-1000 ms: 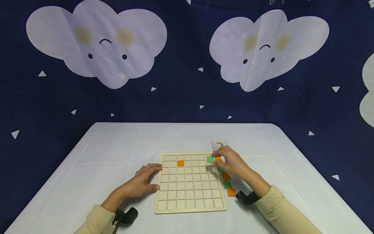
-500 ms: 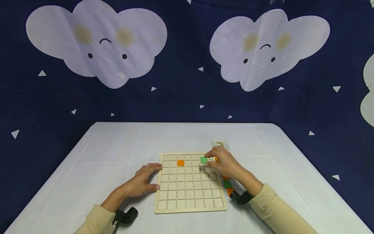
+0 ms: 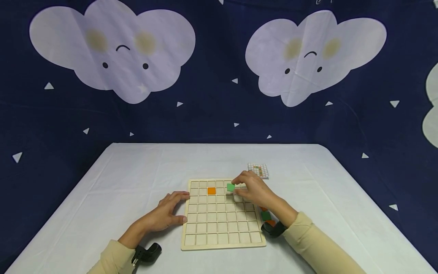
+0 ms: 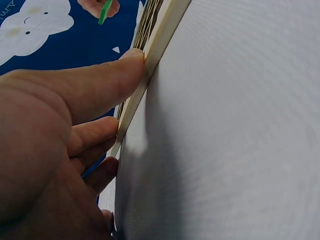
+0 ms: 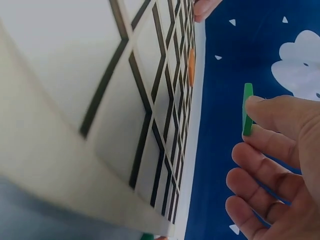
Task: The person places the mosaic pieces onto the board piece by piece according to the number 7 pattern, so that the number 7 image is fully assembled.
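A square wooden grid board (image 3: 222,227) lies on the white table. My left hand (image 3: 163,214) touches its left edge, fingertips and thumb spread along the rim; the left wrist view shows the thumb (image 4: 107,85) against the wooden side. My right hand (image 3: 254,189) pinches a thin green square tile (image 3: 230,187) between thumb and fingers. In the right wrist view this green tile (image 5: 247,110) is held apart from the board, above its surface. One orange tile (image 3: 211,191) sits in a cell of the second row from the far side.
Green and orange tiles (image 3: 265,215) lie along the board's right edge, partly hidden by my right forearm. A small card with a coloured grid pattern (image 3: 259,170) lies beyond the board's far right corner. A dark blue cloud-print cloth (image 3: 212,114) hangs behind the table.
My right hand has moved left over the board with the green tile, from the right edge toward the orange tile. The card is less covered now. My left hand has stayed put.
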A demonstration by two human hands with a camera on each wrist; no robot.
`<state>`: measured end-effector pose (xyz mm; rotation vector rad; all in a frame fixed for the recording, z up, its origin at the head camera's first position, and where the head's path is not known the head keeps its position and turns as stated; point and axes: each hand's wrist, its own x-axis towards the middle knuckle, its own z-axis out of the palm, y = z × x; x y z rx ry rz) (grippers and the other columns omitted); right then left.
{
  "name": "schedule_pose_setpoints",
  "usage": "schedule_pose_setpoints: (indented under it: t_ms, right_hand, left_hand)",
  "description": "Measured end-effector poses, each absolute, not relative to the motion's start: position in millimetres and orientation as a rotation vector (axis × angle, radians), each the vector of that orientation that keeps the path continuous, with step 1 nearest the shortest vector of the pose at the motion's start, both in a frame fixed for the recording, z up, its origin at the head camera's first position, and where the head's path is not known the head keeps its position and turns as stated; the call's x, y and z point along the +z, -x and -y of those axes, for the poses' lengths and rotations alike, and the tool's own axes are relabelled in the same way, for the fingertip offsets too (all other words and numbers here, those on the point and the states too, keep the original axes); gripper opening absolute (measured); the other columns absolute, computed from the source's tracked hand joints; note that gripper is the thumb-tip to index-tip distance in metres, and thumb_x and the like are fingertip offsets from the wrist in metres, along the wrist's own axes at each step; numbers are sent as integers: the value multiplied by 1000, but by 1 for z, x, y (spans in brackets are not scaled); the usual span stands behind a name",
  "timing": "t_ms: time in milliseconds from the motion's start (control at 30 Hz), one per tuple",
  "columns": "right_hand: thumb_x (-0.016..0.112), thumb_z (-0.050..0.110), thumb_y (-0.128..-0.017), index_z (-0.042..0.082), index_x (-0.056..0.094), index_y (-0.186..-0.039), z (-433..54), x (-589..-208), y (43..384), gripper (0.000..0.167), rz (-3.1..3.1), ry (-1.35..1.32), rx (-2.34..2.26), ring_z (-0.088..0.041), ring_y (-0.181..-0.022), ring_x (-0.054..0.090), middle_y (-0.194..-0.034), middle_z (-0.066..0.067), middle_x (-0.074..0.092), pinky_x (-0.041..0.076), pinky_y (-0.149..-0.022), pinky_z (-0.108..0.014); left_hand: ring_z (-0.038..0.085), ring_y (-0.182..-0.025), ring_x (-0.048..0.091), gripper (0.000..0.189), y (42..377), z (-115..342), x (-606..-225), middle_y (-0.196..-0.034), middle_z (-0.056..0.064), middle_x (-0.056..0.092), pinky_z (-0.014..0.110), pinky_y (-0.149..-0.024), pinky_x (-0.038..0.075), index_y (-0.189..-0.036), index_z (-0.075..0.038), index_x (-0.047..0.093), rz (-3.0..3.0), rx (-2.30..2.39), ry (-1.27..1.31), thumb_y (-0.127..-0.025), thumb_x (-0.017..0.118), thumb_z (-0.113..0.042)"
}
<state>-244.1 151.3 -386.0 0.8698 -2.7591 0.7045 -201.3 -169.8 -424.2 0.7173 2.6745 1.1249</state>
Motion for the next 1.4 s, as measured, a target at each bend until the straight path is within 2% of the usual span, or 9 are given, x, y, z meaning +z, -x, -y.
schedule_pose_setpoints:
  t_ms: [267, 867, 1400]
  right_hand:
    - [69, 22, -85, 13, 68, -108, -145, -387, 249, 24, 2741, -927, 673, -13, -92, 53, -102, 2, 63, 49, -74, -27]
    - [67, 20, -87, 10, 67, -108, -131, -391, 257, 23, 2844, -896, 753, -17, -99, 55, -105, -1, 62, 51, -80, -32]
    - [68, 21, -86, 8, 68, -107, -124, -397, 265, 25, 2869, -906, 751, -15, -94, 54, -101, -1, 63, 50, -76, -26]
  left_hand:
    - [39, -141, 25, 63, 201, 170, -425, -146, 14, 37, 62, -116, 2, -135, -5, 46, -2681, 1127, -711, -81, 72, -24]
    - [39, -141, 26, 63, 201, 170, -427, -146, 14, 38, 63, -115, 3, -134, -5, 46, -2692, 1129, -741, -80, 72, -24]
    - [38, -141, 25, 63, 202, 170, -427, -147, 13, 37, 62, -116, 2, -135, -6, 46, -2685, 1127, -727, -81, 72, -26]
